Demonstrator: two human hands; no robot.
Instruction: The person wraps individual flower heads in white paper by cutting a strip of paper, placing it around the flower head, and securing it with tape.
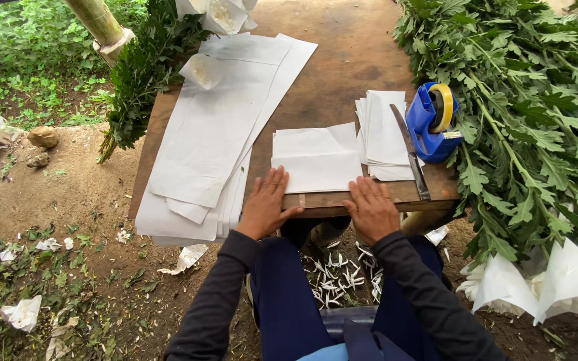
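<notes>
My left hand (266, 203) lies flat on the near edge of a wooden table (342, 60), fingertips on the lower left corner of a small stack of white paper sheets (316, 160). My right hand (370, 206) rests flat on the table edge, fingers spread, just below that stack's lower right corner. Neither hand grips anything. A second stack of small white sheets (382, 134) lies to the right, with a long knife (410, 155) across it.
A blue tape dispenser (434, 122) with a yellow roll stands at the table's right edge. Large white sheets (215, 134) overhang the left side. Leafy green stems (530, 113) are piled on the right, another bunch (138, 80) at back left. Paper-wrapped bundles (556, 281) lie lower right. Dirt ground with scraps surrounds.
</notes>
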